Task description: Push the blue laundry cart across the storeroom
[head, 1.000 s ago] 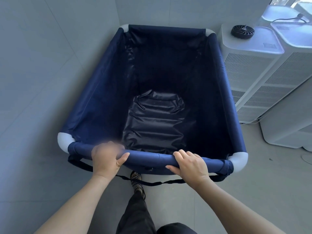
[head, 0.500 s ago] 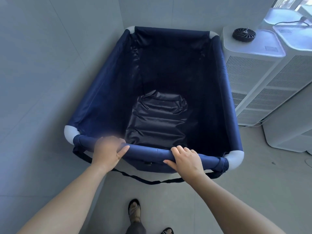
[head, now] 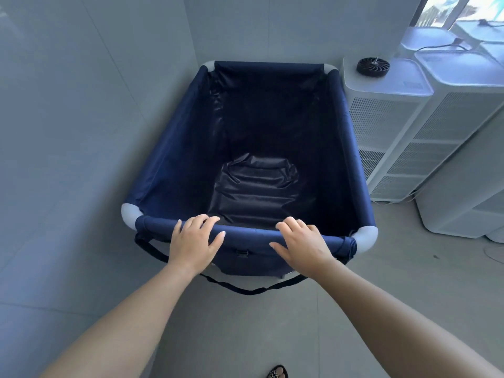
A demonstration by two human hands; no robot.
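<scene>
My left hand [head: 195, 241] and right hand [head: 300, 242] rest on the near rail [head: 246, 232] of the cart [head: 174, 165], fingers [head: 207, 219] loosely spread, and its long axis runs straight ahead from them.

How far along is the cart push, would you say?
Mostly done, it seems: the cart sits in a corner, far end close to the back wall, white units beside it. In hand: the left hand and right hand rest on its near rail, fingers laid over it. Left: probably just letting go.

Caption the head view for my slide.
Left hand and right hand press the near rail of the cart, wall ahead, white units beside it.
</scene>
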